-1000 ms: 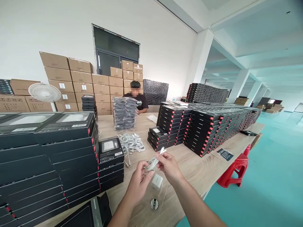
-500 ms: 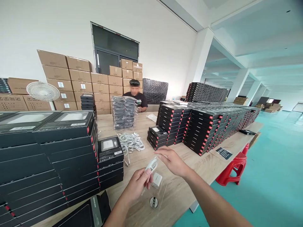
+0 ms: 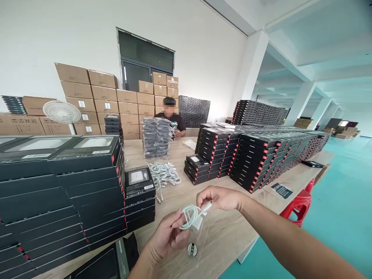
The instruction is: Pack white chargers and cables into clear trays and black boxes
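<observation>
My left hand grips a coiled white charging cable between thumb and fingers, above the table. My right hand has its fingers bent and pinched at the cable's plug end, which sticks out to the right of the coil. Partly hidden behind the cable is a white power adapter. Below it, a round black-and-white label shows with some clear plastic around it. An opened black box lies to the left of my left forearm.
Stacked black boxes stand on the left, with a pile of loose white cables beside them. More black box stacks fill the right side. Across the table, a person sits behind plastic-wrapped packs. A red stool stands right.
My right hand has come down to the cable and closed at its plug end. The coil now shows wider and looser, with its plug pointing right. The view has shifted slightly.
</observation>
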`<act>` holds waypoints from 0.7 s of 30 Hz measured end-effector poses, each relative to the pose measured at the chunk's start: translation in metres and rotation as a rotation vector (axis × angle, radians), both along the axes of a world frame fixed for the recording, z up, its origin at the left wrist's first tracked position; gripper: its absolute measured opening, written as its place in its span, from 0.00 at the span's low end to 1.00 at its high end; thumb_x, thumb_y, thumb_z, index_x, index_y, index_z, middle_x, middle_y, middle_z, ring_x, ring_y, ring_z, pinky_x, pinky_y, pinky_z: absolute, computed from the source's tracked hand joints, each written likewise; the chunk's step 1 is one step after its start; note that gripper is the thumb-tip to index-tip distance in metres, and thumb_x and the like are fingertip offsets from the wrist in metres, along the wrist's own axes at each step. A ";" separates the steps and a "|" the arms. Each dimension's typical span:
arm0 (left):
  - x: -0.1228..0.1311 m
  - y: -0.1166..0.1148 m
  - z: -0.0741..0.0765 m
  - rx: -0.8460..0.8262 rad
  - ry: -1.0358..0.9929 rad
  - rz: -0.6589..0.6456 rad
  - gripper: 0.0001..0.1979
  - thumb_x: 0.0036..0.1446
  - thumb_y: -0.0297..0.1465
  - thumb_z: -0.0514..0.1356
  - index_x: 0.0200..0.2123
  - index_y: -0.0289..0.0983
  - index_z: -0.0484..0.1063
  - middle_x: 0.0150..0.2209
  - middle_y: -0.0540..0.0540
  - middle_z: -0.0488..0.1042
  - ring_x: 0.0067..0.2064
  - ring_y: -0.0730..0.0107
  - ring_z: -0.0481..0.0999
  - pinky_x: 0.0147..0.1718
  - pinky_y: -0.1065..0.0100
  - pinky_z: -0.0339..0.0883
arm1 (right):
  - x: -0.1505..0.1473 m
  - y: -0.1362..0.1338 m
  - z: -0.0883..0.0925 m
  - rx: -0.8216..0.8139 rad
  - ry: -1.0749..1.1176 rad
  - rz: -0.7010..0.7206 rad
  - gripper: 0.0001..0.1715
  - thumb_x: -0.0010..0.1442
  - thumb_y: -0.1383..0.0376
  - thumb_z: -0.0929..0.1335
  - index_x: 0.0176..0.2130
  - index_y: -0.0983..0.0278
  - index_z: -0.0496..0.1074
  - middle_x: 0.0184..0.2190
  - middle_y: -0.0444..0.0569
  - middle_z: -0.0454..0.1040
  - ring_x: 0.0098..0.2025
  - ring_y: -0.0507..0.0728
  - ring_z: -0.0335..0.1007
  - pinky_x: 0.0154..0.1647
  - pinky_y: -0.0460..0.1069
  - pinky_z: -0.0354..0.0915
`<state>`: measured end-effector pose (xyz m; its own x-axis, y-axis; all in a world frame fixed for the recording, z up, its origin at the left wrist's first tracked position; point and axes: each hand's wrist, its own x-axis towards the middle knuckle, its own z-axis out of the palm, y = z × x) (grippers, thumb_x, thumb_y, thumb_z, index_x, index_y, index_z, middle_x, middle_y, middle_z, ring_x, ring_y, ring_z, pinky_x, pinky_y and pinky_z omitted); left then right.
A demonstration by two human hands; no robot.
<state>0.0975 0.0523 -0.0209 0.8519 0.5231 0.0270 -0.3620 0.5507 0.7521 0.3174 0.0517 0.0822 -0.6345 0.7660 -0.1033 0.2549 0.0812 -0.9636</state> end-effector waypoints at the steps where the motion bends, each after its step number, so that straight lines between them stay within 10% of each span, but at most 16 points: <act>1: 0.000 0.001 0.001 -0.010 0.007 0.026 0.30 0.54 0.53 0.60 0.19 0.41 0.46 0.12 0.56 0.57 0.11 0.83 0.45 0.13 0.74 0.36 | -0.004 -0.003 -0.004 0.024 0.039 -0.050 0.22 0.48 0.49 0.77 0.33 0.65 0.76 0.26 0.42 0.75 0.27 0.50 0.66 0.30 0.46 0.60; 11: 0.000 0.005 0.009 0.232 0.267 0.257 0.27 0.57 0.55 0.56 0.22 0.41 0.51 0.16 0.55 0.62 0.15 0.82 0.50 0.16 0.73 0.38 | -0.025 -0.009 -0.037 0.041 0.231 -0.436 0.24 0.50 0.47 0.75 0.33 0.63 0.70 0.21 0.40 0.70 0.20 0.49 0.59 0.20 0.44 0.47; 21: -0.018 0.010 0.013 0.386 0.355 0.176 0.26 0.56 0.55 0.58 0.25 0.38 0.63 0.17 0.58 0.57 0.17 0.80 0.51 0.17 0.71 0.39 | -0.022 -0.010 -0.011 -0.009 0.054 -0.285 0.20 0.50 0.51 0.76 0.31 0.65 0.73 0.22 0.40 0.69 0.22 0.48 0.60 0.24 0.45 0.54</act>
<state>0.0792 0.0624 -0.0081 0.7443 0.6673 -0.0286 -0.1106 0.1653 0.9800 0.2952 0.0414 0.0708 -0.3986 0.9133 -0.0831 0.2146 0.0048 -0.9767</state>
